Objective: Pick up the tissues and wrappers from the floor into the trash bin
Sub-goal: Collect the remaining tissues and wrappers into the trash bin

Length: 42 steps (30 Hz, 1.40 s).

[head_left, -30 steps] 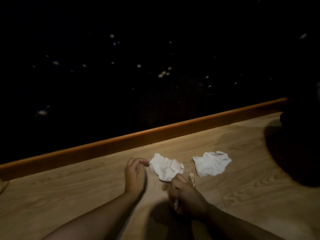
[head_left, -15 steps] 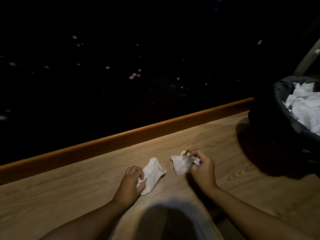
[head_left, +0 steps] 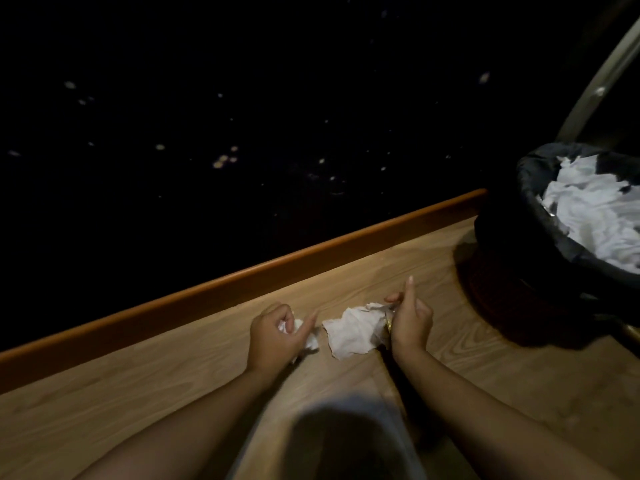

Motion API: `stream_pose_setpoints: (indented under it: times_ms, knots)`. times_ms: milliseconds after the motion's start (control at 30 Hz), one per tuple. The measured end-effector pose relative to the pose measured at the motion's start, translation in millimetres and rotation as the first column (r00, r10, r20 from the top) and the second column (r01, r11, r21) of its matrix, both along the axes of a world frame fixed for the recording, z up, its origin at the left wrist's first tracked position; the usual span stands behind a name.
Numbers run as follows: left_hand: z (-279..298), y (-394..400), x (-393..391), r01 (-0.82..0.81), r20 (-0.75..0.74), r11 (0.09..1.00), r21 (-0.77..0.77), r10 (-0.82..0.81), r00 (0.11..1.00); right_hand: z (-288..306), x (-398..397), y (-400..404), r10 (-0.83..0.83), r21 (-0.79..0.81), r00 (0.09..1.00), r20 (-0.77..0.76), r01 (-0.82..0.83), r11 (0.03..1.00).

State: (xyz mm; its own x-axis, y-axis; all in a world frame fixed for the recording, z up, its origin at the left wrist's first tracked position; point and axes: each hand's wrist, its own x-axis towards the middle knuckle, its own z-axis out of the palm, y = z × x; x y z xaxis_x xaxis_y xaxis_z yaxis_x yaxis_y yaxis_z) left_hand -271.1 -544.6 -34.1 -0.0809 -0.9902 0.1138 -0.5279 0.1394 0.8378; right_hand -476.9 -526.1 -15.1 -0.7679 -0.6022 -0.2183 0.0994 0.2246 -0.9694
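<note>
Gripping one tissue each, that's basically both hands, low in the middle of the frame. Left hand (head_left: 277,336) has its fingers curled round a scrunched white tissue (head_left: 309,337), wadded into a lumpy ball with only bits poking out past the knuckles. Right hand (head_left: 410,323) pinches the edge of a second tissue (head_left: 353,332), which is flatter, wrinkly, with ragged torn edges, hanging or lying just over the floor, can't tell if it's touching. There's also something thin and yellowish tucked in that right hand next to the tissue, too dim to say what.

So two loose tissues, two hands, one bin. The trash bin (head_left: 540,216) sits at the right edge of the frame, round, lined with a crinkly black plastic bag, and already stuffed with a heap of crumpled white paper (head_left: 595,216).

Floor (head_left: 156,403) is pale wood-grain laminate, smooth and matte, bordered by a glossy orange-brown rounded wooden trim (head_left: 242,285) running diagonally. Beyond it, the whole upper part is a dark surface dotted with little pale flecks. A slanted metal bar (head_left: 602,74) shows in the upper right corner.
</note>
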Motion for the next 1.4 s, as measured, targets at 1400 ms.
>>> stream_pose_setpoints:
  times_ms: [1400]
  knots:
    - [129,-34,-102,0.078,-0.162,0.991,-0.106,-0.095,0.982,107,-74,2,0.31,0.097,0.618,-0.722,-0.354,0.93]
